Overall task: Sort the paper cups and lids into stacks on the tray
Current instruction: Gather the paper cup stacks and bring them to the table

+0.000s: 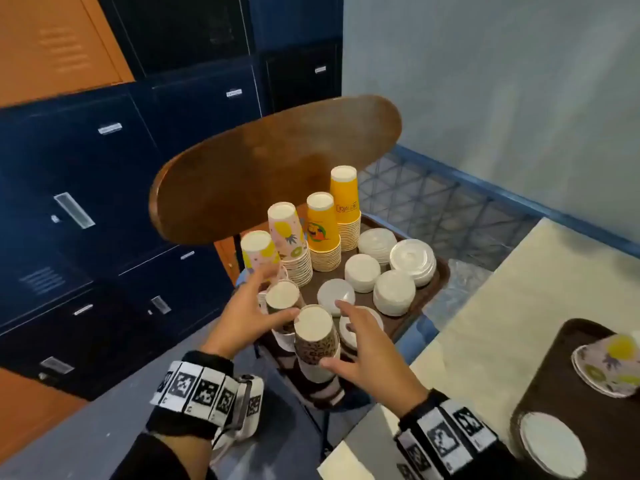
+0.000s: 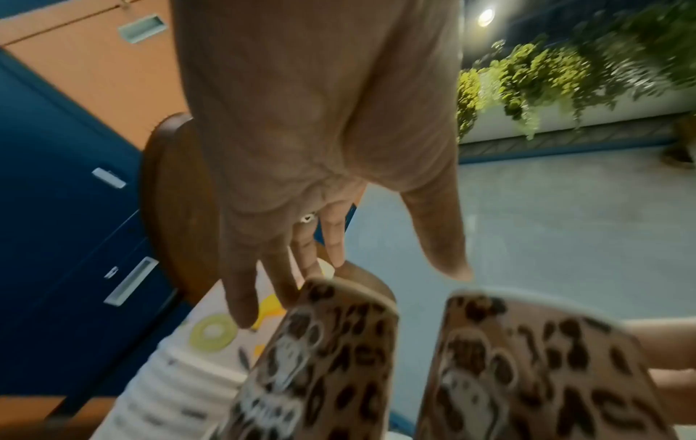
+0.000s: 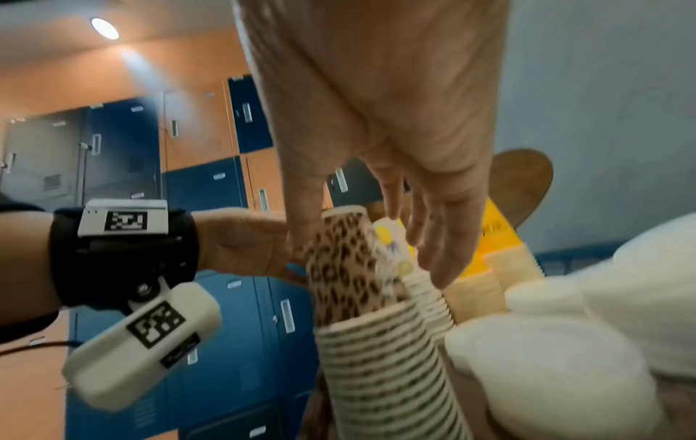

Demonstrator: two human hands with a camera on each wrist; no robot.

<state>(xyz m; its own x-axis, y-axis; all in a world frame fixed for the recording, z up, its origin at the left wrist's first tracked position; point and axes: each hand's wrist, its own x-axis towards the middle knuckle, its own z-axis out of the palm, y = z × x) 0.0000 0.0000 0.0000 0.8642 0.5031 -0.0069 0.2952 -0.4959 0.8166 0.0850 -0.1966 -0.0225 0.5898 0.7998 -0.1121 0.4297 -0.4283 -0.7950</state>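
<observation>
Orange cups point(image 1: 345, 195) read "juice"; cup and lid stacks fill the tray point(image 1: 434, 282). Left hand point(image 1: 242, 317) and right hand point(image 1: 367, 351) spread wide, empty.

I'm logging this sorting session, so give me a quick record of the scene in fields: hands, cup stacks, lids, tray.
left hand: open, fingers spread beside the farther leopard-print stack
right hand: open, by the nearer leopard-print stack
other cup stacks: two orange, two fruit-print, all upside down
lids: white piles, right side
tray: brown, on a chair
</observation>
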